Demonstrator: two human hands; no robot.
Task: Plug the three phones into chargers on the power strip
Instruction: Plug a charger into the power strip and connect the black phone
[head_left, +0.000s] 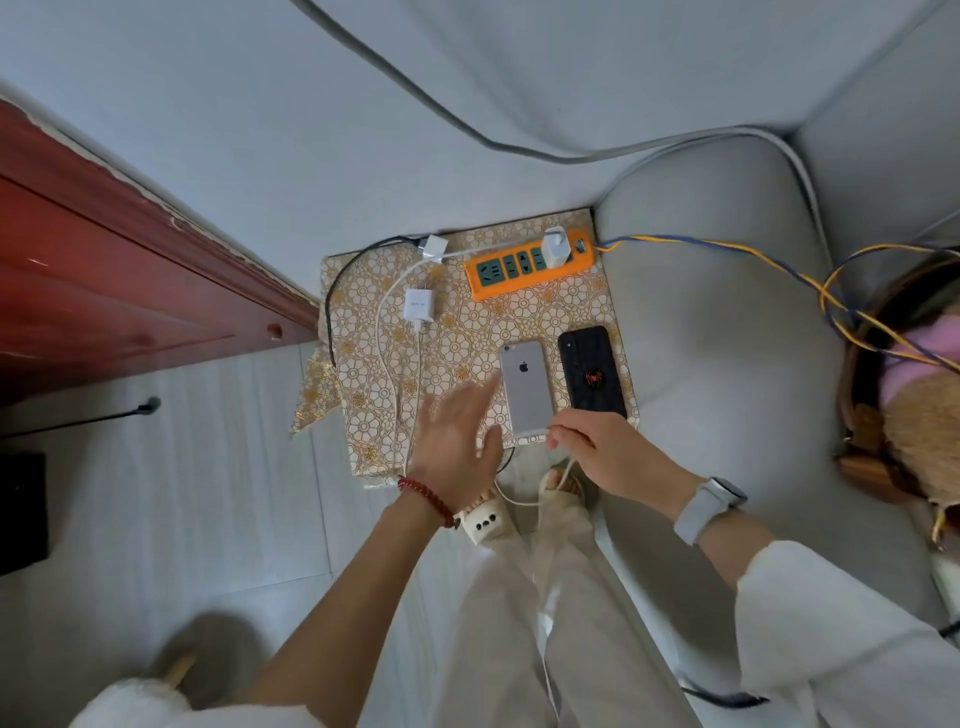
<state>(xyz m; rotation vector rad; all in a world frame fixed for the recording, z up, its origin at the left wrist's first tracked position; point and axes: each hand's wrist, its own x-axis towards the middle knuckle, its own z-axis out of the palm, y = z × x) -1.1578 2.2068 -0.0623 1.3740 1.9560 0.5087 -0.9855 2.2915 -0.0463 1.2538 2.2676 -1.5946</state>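
Head view: the right hand (605, 452) pinches a white cable (519, 501) at the silver phone (525, 387), which lies beside a black phone (592, 371) on the patterned desk (467, 322); the left hand (452, 441) hovers, fingers spread. One charger (555, 248) sits in the power strip (524, 267). An unsteadied phone could slide as the plug pushes in.

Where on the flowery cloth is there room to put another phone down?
Bare cloth lies between the orange power strip and the silver phone and black phone. The left side is crowded with the white charger and cables.
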